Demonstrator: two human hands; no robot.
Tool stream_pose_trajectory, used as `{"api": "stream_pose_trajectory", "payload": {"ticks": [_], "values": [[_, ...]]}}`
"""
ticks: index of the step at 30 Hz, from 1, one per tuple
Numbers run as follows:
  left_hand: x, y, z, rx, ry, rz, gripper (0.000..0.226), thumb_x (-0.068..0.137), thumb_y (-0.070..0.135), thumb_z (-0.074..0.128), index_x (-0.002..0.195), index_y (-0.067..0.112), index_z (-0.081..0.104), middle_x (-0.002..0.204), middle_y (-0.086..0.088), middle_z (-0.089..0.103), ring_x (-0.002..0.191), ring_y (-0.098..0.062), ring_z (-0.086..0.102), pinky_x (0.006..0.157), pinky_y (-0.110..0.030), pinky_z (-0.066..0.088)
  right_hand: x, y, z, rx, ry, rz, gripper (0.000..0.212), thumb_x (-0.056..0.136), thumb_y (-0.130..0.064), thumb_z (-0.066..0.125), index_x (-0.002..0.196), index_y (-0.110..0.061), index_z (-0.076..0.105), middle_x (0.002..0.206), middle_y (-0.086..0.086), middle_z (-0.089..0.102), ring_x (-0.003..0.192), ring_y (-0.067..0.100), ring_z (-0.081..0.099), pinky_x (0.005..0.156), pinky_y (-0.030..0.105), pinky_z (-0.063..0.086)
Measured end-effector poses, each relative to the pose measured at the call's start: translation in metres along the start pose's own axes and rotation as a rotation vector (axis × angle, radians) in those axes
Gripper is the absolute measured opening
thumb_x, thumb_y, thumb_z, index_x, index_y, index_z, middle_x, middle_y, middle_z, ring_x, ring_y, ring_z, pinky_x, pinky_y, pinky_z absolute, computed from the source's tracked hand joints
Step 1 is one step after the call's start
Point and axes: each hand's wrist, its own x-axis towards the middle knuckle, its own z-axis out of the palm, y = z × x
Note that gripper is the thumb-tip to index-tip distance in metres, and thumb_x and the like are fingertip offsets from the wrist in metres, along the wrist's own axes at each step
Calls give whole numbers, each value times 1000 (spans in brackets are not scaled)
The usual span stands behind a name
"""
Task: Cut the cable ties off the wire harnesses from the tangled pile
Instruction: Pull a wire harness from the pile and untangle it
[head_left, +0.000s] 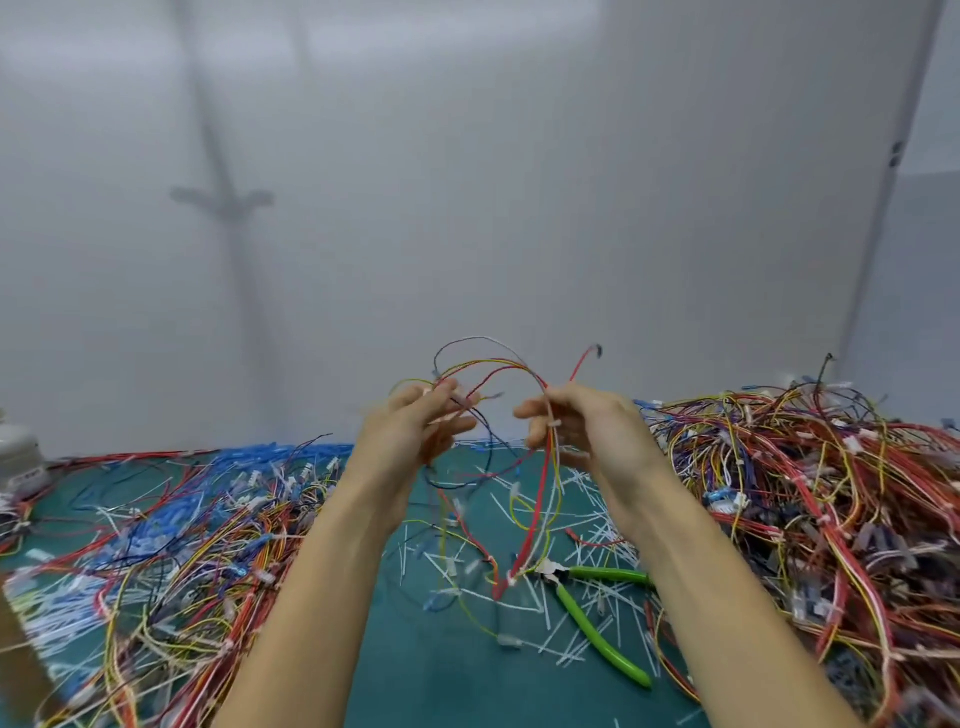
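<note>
Both my hands are raised above the green mat (426, 670), holding one wire harness (498, 369) of red, yellow, blue and white wires that arches between them. My left hand (415, 421) pinches its left end in the fingertips. My right hand (582, 426) grips the right side, where a white cable tie (554, 425) sits on the bundle. The harness's loose ends hang down to the mat. Green-handled cutters (597, 618) lie on the mat below my right forearm, untouched.
A big tangled pile of harnesses (810, 499) fills the right side. A flatter spread of wires (171, 551) covers the left. Several cut white tie scraps (566, 525) litter the mat's middle. A white container (18, 452) stands at the far left. A grey wall rises behind.
</note>
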Motion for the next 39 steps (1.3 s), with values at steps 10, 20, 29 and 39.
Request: {"api": "stream_pose_trajectory", "payload": {"ticks": [10,20,29,39], "values": [[4,21,-5,-247,300,199,5,93,3,61,97,5,63,88,-7,70,69,-16,71,66,-25,60,0,26,-2,-136,-330,112,56,85,-68,50,120,-24,60,111,-6,73,99,14,71,94,38,52],[9,19,-42,-628,465,147,9,92,-4,56,86,1,59,83,-9,64,64,-16,71,62,-25,58,6,41,-3,141,48,-112,9,89,-6,66,95,-8,72,77,5,75,62,18,71,58,21,55],[5,15,-57,-265,283,90,9,95,4,54,87,5,60,87,-11,72,77,-24,74,73,-31,61,10,33,-13,30,134,-207,16,93,-11,62,87,-20,73,59,-7,63,57,7,57,53,19,50],[-6,15,-4,-201,39,127,12,92,0,57,100,9,56,88,-7,74,78,-22,73,75,-29,60,-3,21,-1,-106,-210,-203,38,86,-44,64,114,-18,66,88,-3,75,76,10,71,73,22,53]]}}
